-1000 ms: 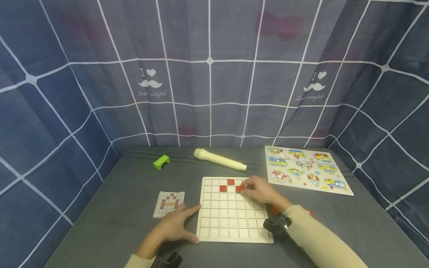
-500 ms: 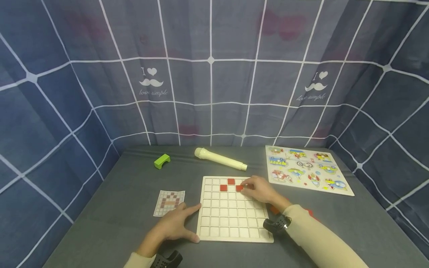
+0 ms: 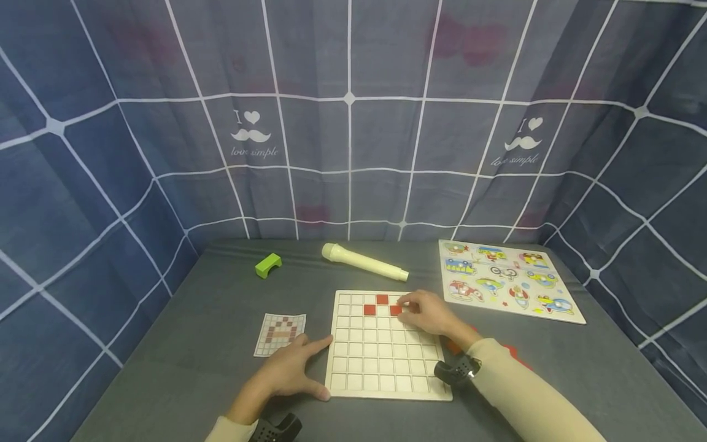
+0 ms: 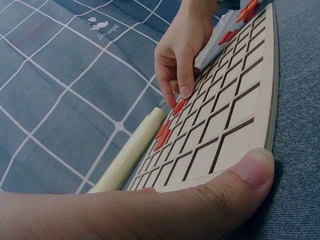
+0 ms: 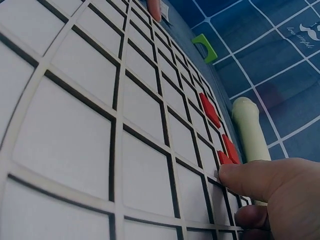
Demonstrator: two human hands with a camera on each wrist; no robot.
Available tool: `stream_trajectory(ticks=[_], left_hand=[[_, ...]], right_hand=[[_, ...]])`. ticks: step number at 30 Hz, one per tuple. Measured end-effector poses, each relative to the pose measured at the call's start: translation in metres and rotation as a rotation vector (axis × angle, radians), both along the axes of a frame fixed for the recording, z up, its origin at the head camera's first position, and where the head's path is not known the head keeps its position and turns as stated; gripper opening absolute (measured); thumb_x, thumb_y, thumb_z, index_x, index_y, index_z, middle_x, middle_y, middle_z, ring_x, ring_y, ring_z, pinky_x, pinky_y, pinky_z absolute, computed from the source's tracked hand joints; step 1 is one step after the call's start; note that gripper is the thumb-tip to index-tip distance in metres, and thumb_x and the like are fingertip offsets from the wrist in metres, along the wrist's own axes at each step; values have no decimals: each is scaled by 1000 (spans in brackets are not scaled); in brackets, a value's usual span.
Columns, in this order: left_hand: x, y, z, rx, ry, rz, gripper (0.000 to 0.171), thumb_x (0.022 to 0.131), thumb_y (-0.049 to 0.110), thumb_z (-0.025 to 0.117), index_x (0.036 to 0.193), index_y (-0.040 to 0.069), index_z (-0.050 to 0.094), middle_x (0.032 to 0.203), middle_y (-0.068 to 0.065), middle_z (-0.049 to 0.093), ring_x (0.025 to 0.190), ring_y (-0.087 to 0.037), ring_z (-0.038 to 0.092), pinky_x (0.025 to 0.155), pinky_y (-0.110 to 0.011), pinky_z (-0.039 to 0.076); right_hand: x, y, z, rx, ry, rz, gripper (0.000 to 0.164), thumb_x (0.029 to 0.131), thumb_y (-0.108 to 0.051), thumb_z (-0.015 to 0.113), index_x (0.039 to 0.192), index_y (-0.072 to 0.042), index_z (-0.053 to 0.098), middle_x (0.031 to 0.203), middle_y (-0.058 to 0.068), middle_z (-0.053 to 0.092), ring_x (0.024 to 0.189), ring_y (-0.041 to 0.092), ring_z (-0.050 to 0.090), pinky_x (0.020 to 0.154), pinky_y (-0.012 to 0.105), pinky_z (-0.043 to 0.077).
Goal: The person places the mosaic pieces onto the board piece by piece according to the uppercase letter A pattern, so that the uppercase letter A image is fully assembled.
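Observation:
A pale wooden grid board [image 3: 370, 362] lies on the dark cloth. Three red square tiles sit in its upper cells: one in the top row [image 3: 382, 299], and two in the row below. My right hand [image 3: 428, 314] has its curled thumb and index finger on the rightmost red tile [image 3: 396, 310], which seems to lie in its cell. Its other fingers are partly hidden. My left hand [image 3: 287, 371] rests at the board's left side, thumb and index finger spread and touching the edge. In the left wrist view its thumb [image 4: 250, 172] presses the corner.
Left of the board lies a printed pattern card [image 3: 278, 331], partly behind my left hand. A green arch block [image 3: 268, 265] and a cream toy microphone [image 3: 364, 262] lie farther back. At right is a vehicle puzzle board [image 3: 499, 294]. Loose red pieces [image 3: 513, 353] show by my right forearm.
The whole view shifts very slightly. Both hands keep their places on the board, and the tiles stay where they were.

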State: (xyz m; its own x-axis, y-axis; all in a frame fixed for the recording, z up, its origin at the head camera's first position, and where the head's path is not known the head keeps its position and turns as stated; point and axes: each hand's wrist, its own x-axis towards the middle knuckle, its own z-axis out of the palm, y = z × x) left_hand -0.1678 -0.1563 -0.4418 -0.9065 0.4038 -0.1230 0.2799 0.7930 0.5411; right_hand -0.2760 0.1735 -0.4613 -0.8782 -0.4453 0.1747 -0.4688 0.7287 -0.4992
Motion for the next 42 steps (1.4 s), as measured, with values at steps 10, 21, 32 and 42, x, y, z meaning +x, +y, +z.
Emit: stream_trajectory(ticks=[10, 21, 32, 42], left_hand=[[0, 2, 1, -5, 11, -10, 102, 56, 51, 91, 145, 20, 51, 97, -3, 50, 75, -16, 45, 66, -31, 40], [0, 3, 1, -7, 11, -12, 102, 56, 51, 90, 144, 19, 51, 95, -2, 49, 73, -16, 44, 64, -29, 38], [0, 3, 0, 2, 1, -7, 103, 56, 50, 91, 145, 19, 50, 97, -4, 51, 74, -17, 45, 65, -31, 39], [0, 1, 0, -8, -3, 7, 103, 55, 50, 91, 145, 19, 51, 97, -4, 50, 74, -17, 45, 65, -31, 39]], right_hand=[[-1, 0, -4, 0, -9, -4, 27, 87, -28, 72, 110, -15, 75, 78, -8, 57, 71, 5, 46, 64, 22, 39], [2, 2, -9, -5, 88, 12, 25, 87, -23, 71, 109, -14, 75, 78, -7, 60, 72, 5, 48, 65, 22, 39], [4, -1, -10, 30, 60, -7, 26, 89, -26, 69, 113, -15, 73, 83, -5, 59, 78, 7, 49, 69, 25, 40], [13, 39, 15, -88, 37, -91, 37, 91, -20, 68, 124, -5, 66, 100, 9, 68, 84, 18, 60, 74, 36, 50]])
